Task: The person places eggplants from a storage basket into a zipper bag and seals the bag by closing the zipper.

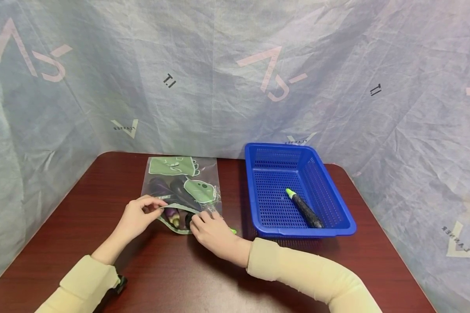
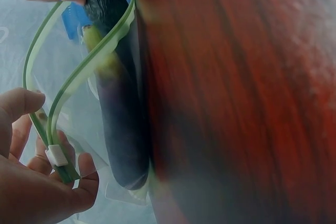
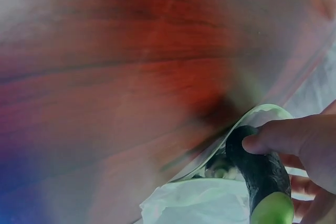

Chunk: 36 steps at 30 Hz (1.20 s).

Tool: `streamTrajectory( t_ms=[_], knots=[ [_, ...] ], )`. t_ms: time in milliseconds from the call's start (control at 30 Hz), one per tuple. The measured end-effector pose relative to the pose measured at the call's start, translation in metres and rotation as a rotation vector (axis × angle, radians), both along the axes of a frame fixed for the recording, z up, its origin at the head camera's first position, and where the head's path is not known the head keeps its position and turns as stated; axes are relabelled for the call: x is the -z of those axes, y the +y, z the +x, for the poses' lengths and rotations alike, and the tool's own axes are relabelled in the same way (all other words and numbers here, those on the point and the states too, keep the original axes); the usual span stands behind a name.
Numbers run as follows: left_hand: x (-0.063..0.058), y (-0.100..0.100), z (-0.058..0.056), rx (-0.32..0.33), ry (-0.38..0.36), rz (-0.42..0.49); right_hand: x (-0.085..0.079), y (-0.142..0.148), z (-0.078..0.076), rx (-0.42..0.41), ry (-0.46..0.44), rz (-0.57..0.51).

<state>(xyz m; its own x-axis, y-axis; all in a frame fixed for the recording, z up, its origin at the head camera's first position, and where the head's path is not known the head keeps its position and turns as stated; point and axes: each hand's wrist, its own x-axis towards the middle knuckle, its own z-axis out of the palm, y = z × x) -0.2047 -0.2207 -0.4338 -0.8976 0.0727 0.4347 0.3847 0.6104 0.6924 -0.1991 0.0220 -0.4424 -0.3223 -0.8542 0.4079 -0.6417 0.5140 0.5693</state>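
Observation:
A clear zip bag (image 1: 208,166) with green printed patches lies on the table, its green-edged mouth facing me and parted. Purple eggplants (image 1: 159,187) are inside; one shows its pale stem end at the mouth. My left hand (image 1: 141,215) pinches the bag's left edge, close to a white slider (image 2: 56,155) in the left wrist view. With thumb and fingers my right hand (image 1: 216,233) grips a dark, bumpy cucumber (image 3: 262,177) with a bright green end. Its dark end is in the bag's mouth, while the green end points out to the right.
A blue plastic basket (image 1: 251,191) stands right of the bag. Inside it lies another dark cucumber (image 1: 306,211) with a green tip, leaning toward the near right corner. Behind the brown table (image 1: 156,278) hangs a grey printed cloth (image 1: 203,52).

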Motion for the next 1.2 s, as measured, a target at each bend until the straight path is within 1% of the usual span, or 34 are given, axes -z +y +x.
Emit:
streamTrajectory(
  t_ms=[200,333,533,633,800,933,1167,1200],
  knots=[
    [0.001,0.001,-0.002,0.009,0.025,0.002,0.003,-0.011,-0.001,0.018,0.063,-0.022],
    [0.001,0.001,-0.002,0.007,0.022,-0.001,0.008,-0.015,-0.004,0.021,0.103,-0.036],
    [-0.001,0.003,0.001,-0.011,0.018,-0.014,0.013,-0.017,-0.009,0.008,0.086,-0.024],
    [-0.007,0.008,0.005,-0.02,0.02,-0.013,0.016,-0.015,-0.011,0.006,0.076,-0.014],
    [-0.023,0.016,0.016,-0.025,0.016,-0.012,0.017,-0.008,-0.01,0.008,0.067,0.022],
    [-0.028,0.017,0.018,-0.02,0.021,-0.009,0.014,0.0,-0.006,0.021,0.027,0.06],
    [0.002,0.001,-0.001,-0.011,0.021,0.001,0.011,0.015,0.0,-0.023,-0.064,-0.017],
    [0.003,0.001,-0.001,-0.009,0.018,0.004,0.01,0.018,0.0,-0.02,-0.067,-0.014]
  ],
)
